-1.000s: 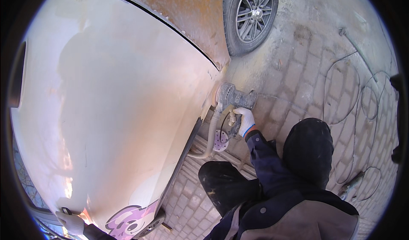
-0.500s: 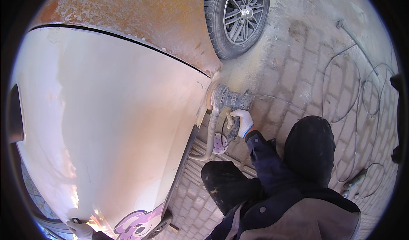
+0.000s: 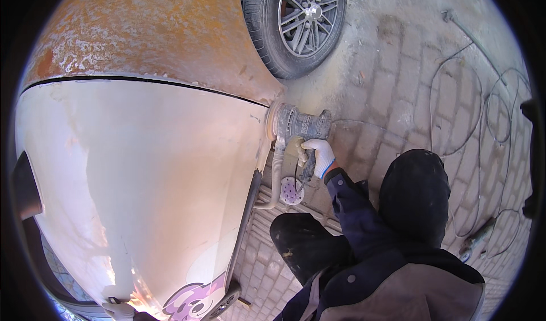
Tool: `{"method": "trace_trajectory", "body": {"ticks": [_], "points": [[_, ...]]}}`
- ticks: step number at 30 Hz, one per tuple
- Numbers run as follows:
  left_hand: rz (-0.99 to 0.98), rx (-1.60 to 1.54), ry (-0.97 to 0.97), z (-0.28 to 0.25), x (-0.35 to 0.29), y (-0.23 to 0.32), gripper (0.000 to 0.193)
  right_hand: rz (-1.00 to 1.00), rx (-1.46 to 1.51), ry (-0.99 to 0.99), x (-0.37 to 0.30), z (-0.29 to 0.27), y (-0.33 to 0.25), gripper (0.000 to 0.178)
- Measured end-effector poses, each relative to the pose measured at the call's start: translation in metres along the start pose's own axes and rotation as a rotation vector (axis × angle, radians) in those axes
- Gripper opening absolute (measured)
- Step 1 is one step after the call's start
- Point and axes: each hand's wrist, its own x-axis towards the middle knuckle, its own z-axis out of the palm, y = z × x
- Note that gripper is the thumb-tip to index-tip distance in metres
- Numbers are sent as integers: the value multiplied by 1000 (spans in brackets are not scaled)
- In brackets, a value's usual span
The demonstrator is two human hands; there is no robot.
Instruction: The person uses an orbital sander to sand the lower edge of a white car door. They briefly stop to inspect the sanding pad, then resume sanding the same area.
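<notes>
My right hand (image 3: 320, 155), in a white glove with a blue cuff edge, is closed round the handle of a dusty grey power sander (image 3: 307, 124). The sander lies sideways, its round pad against the lower edge of the pale car door (image 3: 170, 161), close to the seam beside the orange-brown, worn-looking panel (image 3: 148, 31). A ribbed hose (image 3: 277, 176) hangs from the tool. Far off at the lower left, my gloved left hand (image 3: 118, 310) is on the door at a small dark part that I cannot make out; its fingers look curled and are partly hidden.
A car wheel (image 3: 311, 12) stands beyond the sander. A perforated round disc (image 3: 292, 191) is near the hose, above the brick paving (image 3: 406, 82). Looped cable (image 3: 433, 110), a long rod (image 3: 476, 45) and another tool (image 3: 475, 240) lie to the right. The door bears a purple cartoon sticker (image 3: 190, 301).
The sander in my right hand has moved a little along the door's edge toward the seam and the wheel. My left hand stays at the same dark part; the whole view has shifted slightly.
</notes>
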Motion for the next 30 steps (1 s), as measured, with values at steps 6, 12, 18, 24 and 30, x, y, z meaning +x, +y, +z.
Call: {"method": "trace_trajectory", "body": {"ticks": [6, 12, 18, 24, 30], "points": [[-18, -28, 0, 1, 0, 5, 70, 30, -41, -26, -2, 0, -1, 21], [-53, -136, -37, 0, -4, 7, 71, -22, -20, -56, 1, -1, -7, 19], [-11, -31, -17, 1, -3, 9, 71, 36, -73, 21, 2, -5, -7, 19], [-67, -102, -47, 0, -6, 11, 71, -3, -43, -7, 3, -5, -6, 16], [-12, 41, -11, 1, 1, 5, 70, -16, -80, 42, 5, -2, -12, 17]]}}
